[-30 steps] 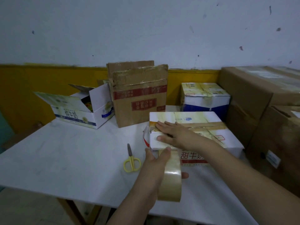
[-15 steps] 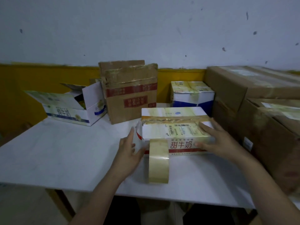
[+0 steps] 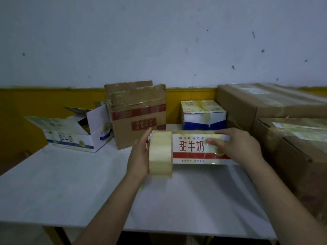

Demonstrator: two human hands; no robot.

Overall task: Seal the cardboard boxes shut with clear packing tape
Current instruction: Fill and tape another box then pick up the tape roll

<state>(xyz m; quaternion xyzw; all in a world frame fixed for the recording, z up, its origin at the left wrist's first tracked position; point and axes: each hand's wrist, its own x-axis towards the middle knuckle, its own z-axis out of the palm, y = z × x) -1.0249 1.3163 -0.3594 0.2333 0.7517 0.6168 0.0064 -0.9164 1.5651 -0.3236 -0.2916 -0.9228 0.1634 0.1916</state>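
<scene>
A white milk carton box [image 3: 192, 147] with red print stands on the white table [image 3: 70, 188], its printed long side facing me. My left hand [image 3: 139, 156] holds a roll of clear packing tape [image 3: 160, 153] upright against the box's left end. My right hand [image 3: 237, 147] grips the box's right end, thumb pressing on the front face and fingers over the top edge. A strip of tape runs along the box's top edge from the roll toward my right hand.
An open white box [image 3: 74, 133] lies at the back left, a taped brown box [image 3: 138, 115] stands behind the roll, and a blue-and-white box [image 3: 203, 114] is behind the carton. Large brown boxes [image 3: 283, 124] are stacked along the right.
The box has been turned so its printed side faces me. My left hand took hold of the hanging roll and brought it up to the box's left end. The view shifted up.
</scene>
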